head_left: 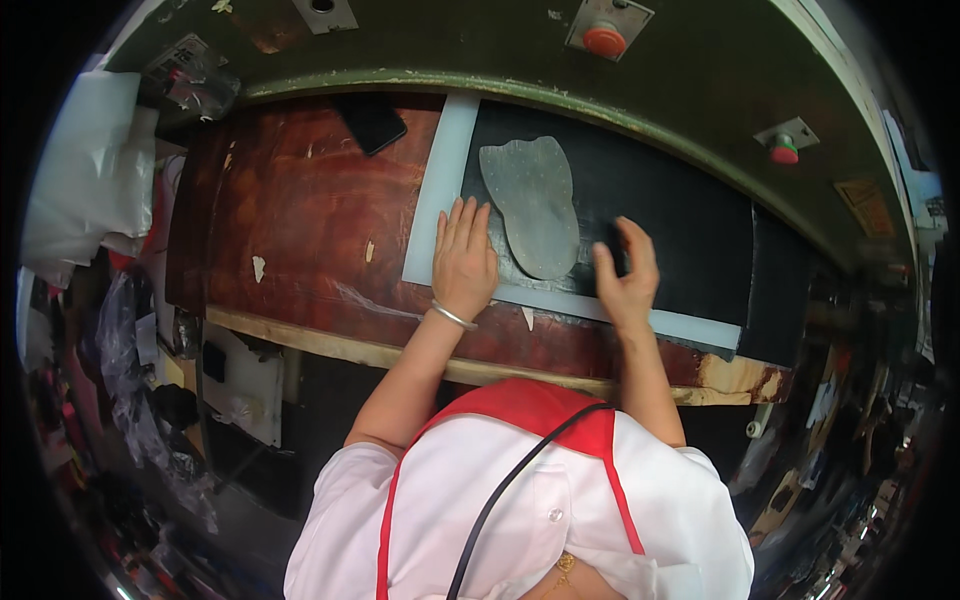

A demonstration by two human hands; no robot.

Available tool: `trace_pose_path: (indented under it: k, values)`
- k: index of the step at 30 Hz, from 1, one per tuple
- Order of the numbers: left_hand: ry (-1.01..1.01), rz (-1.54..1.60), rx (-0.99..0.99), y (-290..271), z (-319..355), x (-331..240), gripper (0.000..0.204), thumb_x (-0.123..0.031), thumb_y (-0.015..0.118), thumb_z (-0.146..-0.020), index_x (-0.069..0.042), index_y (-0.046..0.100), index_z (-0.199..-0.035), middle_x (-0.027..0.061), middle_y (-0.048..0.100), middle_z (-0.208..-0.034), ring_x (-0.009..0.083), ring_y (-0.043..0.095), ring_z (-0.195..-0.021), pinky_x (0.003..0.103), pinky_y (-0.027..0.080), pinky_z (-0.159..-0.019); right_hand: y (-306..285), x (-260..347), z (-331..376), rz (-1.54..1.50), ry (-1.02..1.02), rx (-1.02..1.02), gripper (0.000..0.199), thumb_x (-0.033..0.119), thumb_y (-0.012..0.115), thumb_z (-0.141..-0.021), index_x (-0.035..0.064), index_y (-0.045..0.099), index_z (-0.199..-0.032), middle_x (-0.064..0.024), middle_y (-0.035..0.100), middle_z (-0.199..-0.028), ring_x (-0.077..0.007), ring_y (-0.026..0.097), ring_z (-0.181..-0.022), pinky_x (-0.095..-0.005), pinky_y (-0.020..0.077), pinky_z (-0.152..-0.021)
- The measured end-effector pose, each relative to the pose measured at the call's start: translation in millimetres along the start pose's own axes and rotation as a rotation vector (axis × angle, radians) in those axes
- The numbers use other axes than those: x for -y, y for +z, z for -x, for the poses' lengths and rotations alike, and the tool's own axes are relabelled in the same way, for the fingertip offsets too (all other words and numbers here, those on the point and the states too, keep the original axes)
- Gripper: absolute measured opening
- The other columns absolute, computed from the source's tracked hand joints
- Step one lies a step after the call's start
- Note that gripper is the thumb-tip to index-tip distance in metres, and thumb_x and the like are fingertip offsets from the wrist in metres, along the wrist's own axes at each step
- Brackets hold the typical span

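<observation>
A grey sole-shaped piece [535, 205] lies on a black sheet [680, 230], with small dots along its edge. My left hand [465, 258] rests flat, fingers stretched, across the white strip [437, 190] and the sheet's left border, just beside the piece. It holds nothing. To the right of the piece, my right hand [630, 275] is over the black sheet, thumb and forefinger apart, nothing visible between them. Its other fingers are partly hidden and slightly blurred. Another pale strip [560, 302] runs along the sheet's near edge.
A worn reddish-brown board [310, 200] forms the left of the work surface, and a black phone-like object [370, 122] lies at its back. Behind stands a green machine body with a red push button [604, 40] and another button [784, 150]. Clear plastic sheeting [95, 170] hangs at left.
</observation>
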State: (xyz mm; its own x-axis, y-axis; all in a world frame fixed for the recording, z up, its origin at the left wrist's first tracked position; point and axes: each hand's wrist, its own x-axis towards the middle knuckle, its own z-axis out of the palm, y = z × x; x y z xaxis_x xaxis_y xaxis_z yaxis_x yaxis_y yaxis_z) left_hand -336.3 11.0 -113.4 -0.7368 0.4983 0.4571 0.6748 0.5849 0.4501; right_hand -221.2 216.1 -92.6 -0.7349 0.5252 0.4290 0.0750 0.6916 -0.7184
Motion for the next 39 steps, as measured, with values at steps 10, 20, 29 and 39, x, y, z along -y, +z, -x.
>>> trace_pose_path:
  k: [10,20,29,39]
  values:
    - [-0.14,-0.026,0.054,-52.5,75.9,-40.8,0.016,-0.019,0.066,-0.083,-0.008,0.066,-0.095,0.0064,0.061,-0.086,0.0238,0.059,-0.086,0.036,0.045,-0.082,-173.2,-68.1,-90.7,0.297,-0.071,-0.494,0.024,0.015,0.053,-0.1,-0.0058,0.063,-0.103,-0.0165,0.066,-0.092,-0.022,0.063,-0.082,-0.0315,0.0513,-0.076]
    - [-0.066,0.051,-0.081,-39.5,120.4,-38.5,0.016,-0.021,0.066,-0.082,-0.008,0.064,-0.073,0.0066,0.06,-0.068,0.0263,0.061,-0.066,0.04,0.05,-0.064,-188.0,-46.2,56.8,0.323,0.011,-0.386,0.024,0.017,0.051,-0.101,-0.0062,0.057,-0.105,-0.0209,0.059,-0.099,-0.031,0.057,-0.088,-0.0392,0.0457,-0.083]
    - [-0.113,0.049,-0.065,-43.7,130.0,-39.4,0.02,-0.023,0.064,-0.081,-0.008,0.064,-0.067,0.0074,0.064,-0.071,0.0268,0.062,-0.075,0.04,0.047,-0.074,-133.8,-27.7,198.1,0.112,0.19,0.168,0.017,0.011,0.065,-0.091,-0.0015,0.067,-0.102,-0.0138,0.068,-0.094,-0.0219,0.065,-0.086,-0.0303,0.05,-0.077]
    - [-0.305,0.216,0.112,-80.5,98.8,-52.2,0.008,-0.011,0.066,-0.083,-0.005,0.07,-0.087,0.0144,0.064,-0.072,0.0304,0.062,-0.068,0.039,0.049,-0.063,-84.2,12.7,62.0,0.007,0.048,0.001,0.025,0.008,0.071,-0.082,0.0015,0.067,-0.106,-0.0172,0.065,-0.105,-0.0314,0.061,-0.103,-0.0362,0.0489,-0.087]
